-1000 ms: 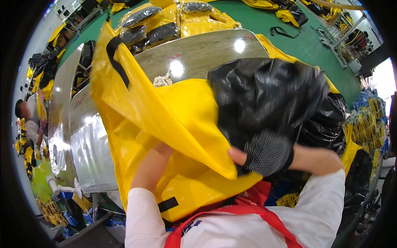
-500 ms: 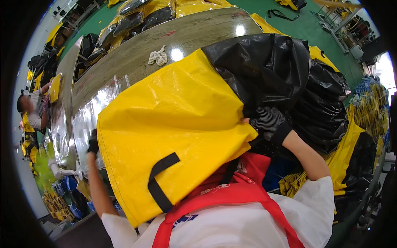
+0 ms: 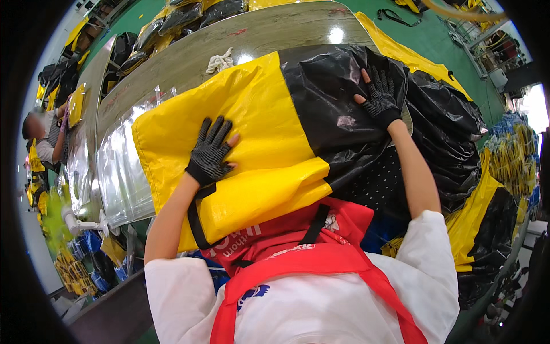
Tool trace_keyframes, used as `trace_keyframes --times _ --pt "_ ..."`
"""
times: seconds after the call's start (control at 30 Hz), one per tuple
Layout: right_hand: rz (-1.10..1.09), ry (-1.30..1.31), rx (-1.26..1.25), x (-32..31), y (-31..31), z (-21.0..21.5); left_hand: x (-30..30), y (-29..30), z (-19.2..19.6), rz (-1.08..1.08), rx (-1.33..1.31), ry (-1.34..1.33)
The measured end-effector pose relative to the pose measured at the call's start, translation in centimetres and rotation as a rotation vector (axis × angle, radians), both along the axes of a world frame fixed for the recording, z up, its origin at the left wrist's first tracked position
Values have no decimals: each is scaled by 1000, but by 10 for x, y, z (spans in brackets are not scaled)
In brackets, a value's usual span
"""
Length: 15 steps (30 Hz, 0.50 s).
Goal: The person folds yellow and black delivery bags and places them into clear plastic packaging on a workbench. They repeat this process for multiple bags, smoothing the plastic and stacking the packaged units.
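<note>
Yellow-and-black bag (image 3: 258, 143) lies flat across the near edge of the long grey counter (image 3: 275, 34), its black strap (image 3: 197, 215) hanging at the near corner. Left hand (image 3: 211, 150), in a black glove, presses palm down on the yellow part, fingers spread, grip open, holding nothing. Right hand (image 3: 378, 94), gloved too, lies flat on the black part, fingers splayed, likewise gripping nothing. White rag (image 3: 220, 60) sits on the counter just beyond the bag. Another person (image 3: 46, 140) works far left.

1 head-worn fisheye view looks steeply down, close over the table (image 3: 189, 63).
</note>
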State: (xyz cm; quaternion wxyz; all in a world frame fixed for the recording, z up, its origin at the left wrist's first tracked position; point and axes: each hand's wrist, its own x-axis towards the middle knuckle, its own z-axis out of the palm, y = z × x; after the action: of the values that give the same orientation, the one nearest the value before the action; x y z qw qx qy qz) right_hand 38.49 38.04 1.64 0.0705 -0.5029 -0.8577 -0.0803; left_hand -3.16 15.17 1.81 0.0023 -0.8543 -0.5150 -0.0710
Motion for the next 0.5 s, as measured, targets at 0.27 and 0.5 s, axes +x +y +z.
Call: trace_keyframes --times 0.27,0.5 --pt "638 266 -362 -37 -134 89 -22 -21 19 30 -131 67" --pt "466 240 -370 -25 -209 60 125 69 58 -410 25 -237"
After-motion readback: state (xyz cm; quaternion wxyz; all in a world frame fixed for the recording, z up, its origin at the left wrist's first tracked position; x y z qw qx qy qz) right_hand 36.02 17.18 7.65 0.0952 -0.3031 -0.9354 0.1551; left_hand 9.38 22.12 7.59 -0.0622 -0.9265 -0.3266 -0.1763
